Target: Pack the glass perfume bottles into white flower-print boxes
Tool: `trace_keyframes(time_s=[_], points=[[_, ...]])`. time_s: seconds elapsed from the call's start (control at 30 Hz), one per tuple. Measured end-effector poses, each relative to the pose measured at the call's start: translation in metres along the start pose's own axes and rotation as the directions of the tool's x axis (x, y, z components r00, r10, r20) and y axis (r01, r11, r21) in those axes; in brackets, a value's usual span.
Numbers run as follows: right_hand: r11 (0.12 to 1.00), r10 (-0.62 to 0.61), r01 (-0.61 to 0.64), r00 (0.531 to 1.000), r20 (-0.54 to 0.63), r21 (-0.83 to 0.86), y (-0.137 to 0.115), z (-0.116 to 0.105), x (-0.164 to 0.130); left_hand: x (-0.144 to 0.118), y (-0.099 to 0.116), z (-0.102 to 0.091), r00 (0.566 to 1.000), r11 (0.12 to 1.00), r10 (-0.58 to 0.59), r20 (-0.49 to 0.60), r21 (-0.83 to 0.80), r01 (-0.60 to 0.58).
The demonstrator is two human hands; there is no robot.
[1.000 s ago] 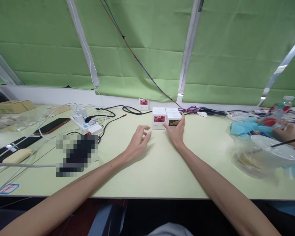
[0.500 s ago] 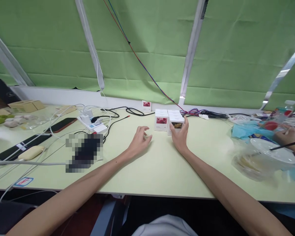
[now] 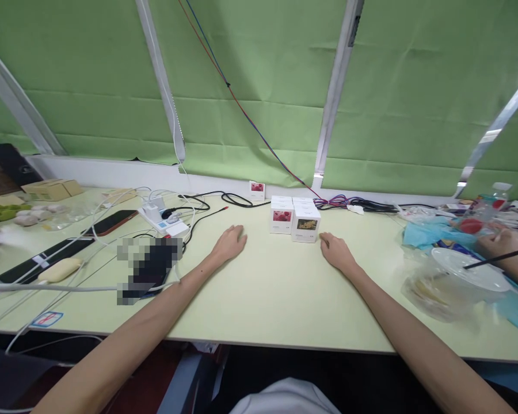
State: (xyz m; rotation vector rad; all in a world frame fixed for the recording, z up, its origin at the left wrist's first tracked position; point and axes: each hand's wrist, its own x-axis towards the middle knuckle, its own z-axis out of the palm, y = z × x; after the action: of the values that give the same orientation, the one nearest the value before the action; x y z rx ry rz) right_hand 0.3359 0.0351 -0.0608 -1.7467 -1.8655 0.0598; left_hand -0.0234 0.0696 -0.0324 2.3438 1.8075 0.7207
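We rest our left hand (image 3: 229, 244) and right hand (image 3: 336, 253) flat and empty on the table (image 3: 276, 293), either side of the white boxes (image 3: 294, 217), which stand grouped together, untouched, apparently arranged.

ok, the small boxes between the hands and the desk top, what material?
Boxes: look like white printed cardboard, sharp folded edges, picture labels on the fronts, matte with little glare. Desk: smooth pale green top, probably laminate over board; flat, seamless, faint sheen, dark front edge. Left hand and right hand rest flat on it, touching no box.
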Motion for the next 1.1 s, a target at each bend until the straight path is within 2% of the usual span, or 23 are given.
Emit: trace_keyframes(time_s=[0.13, 0.37, 0.83, 1.0, 1.1], points=[[0.998, 0.015, -0.012, 0.999, 0.052, -0.057, -0.005, -0.001, 0.001, 0.000, 0.001, -0.001, 0.999, 0.998, 0.013, 0.039, 0.054, -0.015], [0.994, 0.032, -0.024, 0.997, 0.076, -0.104, -0.007, -0.006, 0.002, 0.003, 0.002, -0.001, 0.998, 0.996, 0.030, 0.049, 0.081, -0.034], [0.997, 0.047, -0.045, 0.998, 0.035, -0.060, -0.010, -0.004, 0.001, 0.005, -0.001, 0.002, 0.999, 0.997, 0.040, 0.028, 0.062, -0.042], [0.994, 0.108, -0.107, 0.993, -0.047, 0.027, -0.009, -0.006, 0.002, 0.005, -0.001, 0.001, 0.999, 0.998, 0.042, 0.028, 0.051, -0.043], [0.985, 0.144, -0.122, 0.970, -0.193, 0.124, -0.017, -0.009, 0.002, 0.004, -0.001, 0.001, 0.999, 0.999, 0.039, 0.010, 0.036, -0.039]])
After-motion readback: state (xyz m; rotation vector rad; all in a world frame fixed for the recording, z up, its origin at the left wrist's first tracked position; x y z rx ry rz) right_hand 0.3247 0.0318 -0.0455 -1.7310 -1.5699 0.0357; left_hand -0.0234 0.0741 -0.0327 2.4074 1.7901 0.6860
